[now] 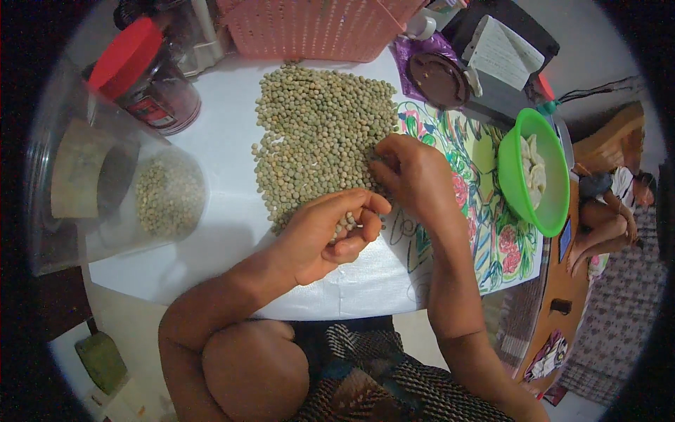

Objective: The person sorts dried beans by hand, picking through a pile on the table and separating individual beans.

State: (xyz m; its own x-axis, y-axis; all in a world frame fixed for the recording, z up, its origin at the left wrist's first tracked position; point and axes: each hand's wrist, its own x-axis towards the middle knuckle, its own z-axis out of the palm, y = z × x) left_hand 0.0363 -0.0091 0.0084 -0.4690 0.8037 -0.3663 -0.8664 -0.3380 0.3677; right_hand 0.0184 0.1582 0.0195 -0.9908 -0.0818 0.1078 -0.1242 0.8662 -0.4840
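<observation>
Hidden from us: the right hand [415, 176] covers part of the pile's right edge, so we cannot tell whether its fingertips pinch a pea.
Cut off: we see only the lower part of the pink basket [309, 32] at the upper edge.
Hard to make out: we cannot name the pale pieces [534, 169] in the green bowl [515, 186].
Left fingers: we find the left hand [320, 239] palm up and cupped, its fingers curled loosely around a few peas.
Right fingers: we see them bent and drawn in toward the thumb, at the pile's right edge.
Peas: we have the main pile [323, 126] spread on the white surface [228, 148], beyond the left hand; more peas [169, 197] show inside the clear container [63, 243] at left.
</observation>
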